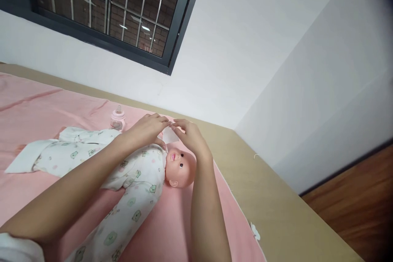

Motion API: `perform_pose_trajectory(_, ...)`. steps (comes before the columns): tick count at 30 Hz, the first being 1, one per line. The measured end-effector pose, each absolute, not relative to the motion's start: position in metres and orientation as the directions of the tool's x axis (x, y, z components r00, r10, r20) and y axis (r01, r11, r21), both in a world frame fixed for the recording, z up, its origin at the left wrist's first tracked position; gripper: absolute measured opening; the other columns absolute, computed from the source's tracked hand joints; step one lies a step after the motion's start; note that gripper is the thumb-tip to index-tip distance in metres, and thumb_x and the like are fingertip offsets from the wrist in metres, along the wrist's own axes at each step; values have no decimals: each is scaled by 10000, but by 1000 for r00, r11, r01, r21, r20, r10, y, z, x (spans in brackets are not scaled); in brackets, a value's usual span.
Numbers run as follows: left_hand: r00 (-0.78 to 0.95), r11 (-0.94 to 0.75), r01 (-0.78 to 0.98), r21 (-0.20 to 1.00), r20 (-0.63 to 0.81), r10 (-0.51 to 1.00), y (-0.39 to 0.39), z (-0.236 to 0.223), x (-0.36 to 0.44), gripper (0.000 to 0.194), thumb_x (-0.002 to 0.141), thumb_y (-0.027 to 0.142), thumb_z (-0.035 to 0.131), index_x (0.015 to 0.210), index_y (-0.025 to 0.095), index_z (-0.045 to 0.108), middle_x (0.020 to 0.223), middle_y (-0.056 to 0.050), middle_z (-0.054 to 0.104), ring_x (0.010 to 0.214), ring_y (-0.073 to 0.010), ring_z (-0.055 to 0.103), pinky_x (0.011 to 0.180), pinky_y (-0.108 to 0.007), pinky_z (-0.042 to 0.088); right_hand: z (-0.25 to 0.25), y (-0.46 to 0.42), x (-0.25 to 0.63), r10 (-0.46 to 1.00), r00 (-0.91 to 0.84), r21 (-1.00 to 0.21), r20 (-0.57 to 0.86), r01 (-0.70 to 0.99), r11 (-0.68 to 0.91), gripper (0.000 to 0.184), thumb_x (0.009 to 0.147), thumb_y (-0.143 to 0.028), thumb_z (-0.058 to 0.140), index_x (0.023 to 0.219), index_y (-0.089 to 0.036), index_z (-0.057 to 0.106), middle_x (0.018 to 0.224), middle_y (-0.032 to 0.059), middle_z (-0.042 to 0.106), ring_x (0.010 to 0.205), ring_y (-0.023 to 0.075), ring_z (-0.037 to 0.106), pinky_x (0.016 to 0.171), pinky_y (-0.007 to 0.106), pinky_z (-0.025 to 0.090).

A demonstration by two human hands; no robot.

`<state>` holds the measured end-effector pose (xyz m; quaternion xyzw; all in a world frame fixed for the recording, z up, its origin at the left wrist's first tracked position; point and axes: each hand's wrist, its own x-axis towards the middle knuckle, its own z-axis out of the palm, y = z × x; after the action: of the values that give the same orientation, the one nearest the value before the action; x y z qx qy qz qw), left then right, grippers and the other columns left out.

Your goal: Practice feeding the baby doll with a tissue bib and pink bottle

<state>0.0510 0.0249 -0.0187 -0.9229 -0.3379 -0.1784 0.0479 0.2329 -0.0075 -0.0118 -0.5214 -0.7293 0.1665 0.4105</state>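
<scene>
A baby doll (181, 170) in a white printed outfit (144, 168) lies on its back on a pink sheet (166, 221), its head toward the right. Above its face, a small thin white piece (170, 136), tissue or cloth, spans the gap between my hands. My left hand (152, 127) reaches over the doll's chest, fingertips at the left and top edge of the piece and thumb near the doll's neck. Curled in from the right, my right hand (188, 134) pinches the top of the same piece. The fingertips of both hands nearly meet.
A pink baby bottle (118, 119) stands upright beyond the doll's body. The sheet covers a pale wooden surface (254, 180) that runs along the white wall (245, 41). A small crumpled white scrap (255, 231) lies by the sheet's right edge. A barred window (123, 12) is behind.
</scene>
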Motion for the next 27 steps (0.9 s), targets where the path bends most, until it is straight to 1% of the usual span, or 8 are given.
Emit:
perform_pose_trajectory(5,701,-776,626,79,378,604,28,-16,44,668,753,493,747,1306,179,544,1307,-130,562,1190,-325,501,963,-383,404,-22,10,239,885,-25,-654,465,664,362,141,806,-192,614,839,-239,742,938,51,703,941,232,620,995,423,425)
perform_pose_trajectory(9,623,-750,640,170,457,635,45,-12,21,537,842,471,621,1272,152,572,1289,-137,565,1192,-310,500,984,-395,401,-22,13,258,864,111,-664,491,690,289,218,746,-95,589,793,-240,745,912,43,704,864,223,617,947,405,437)
perform_pose_trajectory(12,493,-668,657,351,470,732,64,-10,-9,550,822,536,575,1217,154,604,1248,-132,590,1122,-300,552,957,-393,430,-25,14,275,866,179,-697,467,678,236,277,694,-69,588,829,-245,755,885,34,705,784,200,601,890,383,453)
perform_pose_trajectory(15,418,-557,563,610,371,829,80,-11,-45,621,765,639,574,1192,190,612,1224,-97,618,1040,-272,609,853,-334,493,-33,18,291,890,267,-698,370,712,76,336,663,-43,591,877,-239,762,881,47,707,749,198,599,844,379,458)
perform_pose_trajectory(18,348,-457,536,709,308,886,91,-15,-74,655,726,657,602,1208,214,593,1188,-79,641,1045,-263,616,872,-321,482,-38,25,298,893,322,-677,314,735,-27,332,656,-26,597,862,-224,765,922,65,712,762,210,611,834,384,457)
perform_pose_trajectory(21,184,-312,607,731,252,950,95,-20,-88,715,701,640,623,1250,188,550,1185,-105,639,1074,-284,604,915,-343,456,-37,36,294,934,250,-727,254,687,13,317,679,-57,613,924,-201,754,939,63,713,722,180,606,807,365,477)
perform_pose_trajectory(24,113,-187,623,759,149,982,98,-26,-91,831,684,646,640,1342,172,458,1213,-125,627,1039,-280,627,888,-331,472,-30,50,283,979,105,-796,176,600,79,414,726,-144,640,1135,-180,688,848,43,709,698,151,603,802,346,500)
perform_pose_trajectory(27,120,-125,633,764,63,991,105,-33,-91,968,673,655,649,1441,164,326,1224,-138,623,1022,-277,642,880,-330,481,-26,67,275,988,18,-870,153,476,126,551,744,-180,650,1290,-173,578,1091,75,692,851,153,639,864,328,512)
